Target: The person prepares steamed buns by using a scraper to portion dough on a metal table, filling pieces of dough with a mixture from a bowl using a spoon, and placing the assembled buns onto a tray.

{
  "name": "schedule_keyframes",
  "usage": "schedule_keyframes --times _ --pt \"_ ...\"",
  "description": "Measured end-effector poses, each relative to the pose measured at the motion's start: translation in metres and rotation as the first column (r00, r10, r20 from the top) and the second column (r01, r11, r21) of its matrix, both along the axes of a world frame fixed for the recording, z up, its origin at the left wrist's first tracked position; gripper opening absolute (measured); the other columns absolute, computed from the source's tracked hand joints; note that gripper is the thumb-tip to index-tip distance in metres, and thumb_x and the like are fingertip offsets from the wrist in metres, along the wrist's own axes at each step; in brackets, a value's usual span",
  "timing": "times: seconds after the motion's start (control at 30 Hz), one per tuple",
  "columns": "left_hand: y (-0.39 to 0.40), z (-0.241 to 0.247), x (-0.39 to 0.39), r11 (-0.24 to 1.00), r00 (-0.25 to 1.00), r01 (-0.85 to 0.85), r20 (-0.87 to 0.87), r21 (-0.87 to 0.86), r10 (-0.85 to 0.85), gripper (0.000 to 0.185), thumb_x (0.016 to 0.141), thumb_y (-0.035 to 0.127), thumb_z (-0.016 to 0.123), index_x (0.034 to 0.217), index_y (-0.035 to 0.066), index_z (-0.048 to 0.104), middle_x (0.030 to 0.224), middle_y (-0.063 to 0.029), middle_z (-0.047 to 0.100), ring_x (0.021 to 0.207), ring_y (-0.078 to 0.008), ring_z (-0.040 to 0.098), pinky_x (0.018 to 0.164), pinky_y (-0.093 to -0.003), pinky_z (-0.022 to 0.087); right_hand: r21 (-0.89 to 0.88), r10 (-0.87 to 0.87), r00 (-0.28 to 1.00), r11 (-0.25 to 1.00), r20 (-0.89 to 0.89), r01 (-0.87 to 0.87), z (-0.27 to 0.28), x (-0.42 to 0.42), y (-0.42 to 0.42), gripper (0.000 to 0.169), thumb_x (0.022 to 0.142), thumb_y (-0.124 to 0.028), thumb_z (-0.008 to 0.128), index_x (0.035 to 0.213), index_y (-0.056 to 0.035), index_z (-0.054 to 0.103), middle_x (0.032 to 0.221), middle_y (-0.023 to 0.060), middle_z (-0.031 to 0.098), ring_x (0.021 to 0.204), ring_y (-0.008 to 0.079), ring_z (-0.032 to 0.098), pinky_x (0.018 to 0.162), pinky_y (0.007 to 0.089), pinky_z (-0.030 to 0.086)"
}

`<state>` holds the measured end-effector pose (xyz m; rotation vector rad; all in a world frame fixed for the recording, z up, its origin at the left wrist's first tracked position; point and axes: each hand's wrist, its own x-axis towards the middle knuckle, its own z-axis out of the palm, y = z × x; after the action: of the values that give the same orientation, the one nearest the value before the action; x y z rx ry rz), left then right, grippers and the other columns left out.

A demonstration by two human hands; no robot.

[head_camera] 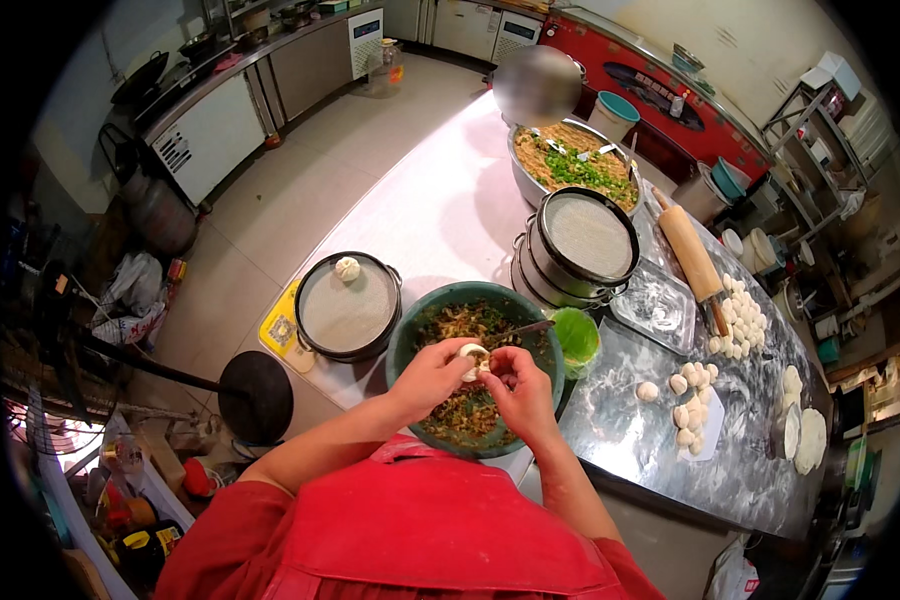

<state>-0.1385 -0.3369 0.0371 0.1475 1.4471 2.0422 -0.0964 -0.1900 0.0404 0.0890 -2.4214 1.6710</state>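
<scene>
Over a green basin (401, 330) of chopped filling, my left hand (436, 375) holds a partly closed dough bun (471, 361), with some filling visible inside. The fingertips of my right hand (521, 390) pinch the bun's right edge. A utensil handle (534, 327) rests in the basin, pointing right. To the left, one pleated bun (347, 268) sits on the mesh of a round steamer tray (349, 315). A green container (576, 337) touches the basin's right side.
Stacked steamers (589, 232) stand behind the basin, beyond them a large metal bowl (521, 169) of filling with chopped greens. On the floured metal surface (607, 420) at right lie dough pieces (694, 412), a rolling pin (688, 244) and a tray (656, 304). A person's blurred head is at the back.
</scene>
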Motion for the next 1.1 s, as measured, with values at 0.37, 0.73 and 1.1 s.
schedule_keyframes --times 0.37,0.73,1.1 --pt "-0.004 0.003 -0.018 0.938 0.960 0.268 -0.016 -0.219 -0.278 0.024 0.087 0.012 0.042 0.104 -0.001 0.053 0.082 -0.0025 0.053 0.070 -0.0087 0.050 0.064 -0.0219 0.044 0.319 0.149 0.964 0.945 -0.219 -0.074 0.006 -0.005 0.002 0.017 0.070 0.002 0.057 0.086 -0.0007 0.051 0.082 0.0150 0.053 0.081 0.0323 0.052 0.068 0.0372 0.043" --pt "-0.003 0.023 -0.016 0.935 0.977 0.058 -0.171 -0.350 -0.125 0.028 0.088 0.025 0.046 0.092 -0.001 0.058 0.071 -0.0011 0.056 0.061 -0.0073 0.052 0.052 -0.0201 0.041 -0.065 -0.081 0.997 0.995 0.019 0.082 -0.008 0.004 0.002 0.017 0.077 -0.002 0.057 0.093 0.0021 0.052 0.083 0.0117 0.057 0.066 0.0164 0.058 0.059 0.0261 0.046" --pt "0.003 -0.006 -0.015 0.983 0.988 -0.026 -0.157 -0.180 -0.002 0.039 0.090 0.035 0.042 0.080 0.001 0.060 0.065 0.0002 0.054 0.056 -0.0060 0.048 0.047 -0.0205 0.037 -0.141 0.036 0.996 0.990 0.085 -0.024 0.004 0.002 0.004 0.011 0.076 -0.002 0.059 0.086 0.0019 0.056 0.078 0.0075 0.056 0.066 0.0112 0.055 0.058 0.0235 0.044"
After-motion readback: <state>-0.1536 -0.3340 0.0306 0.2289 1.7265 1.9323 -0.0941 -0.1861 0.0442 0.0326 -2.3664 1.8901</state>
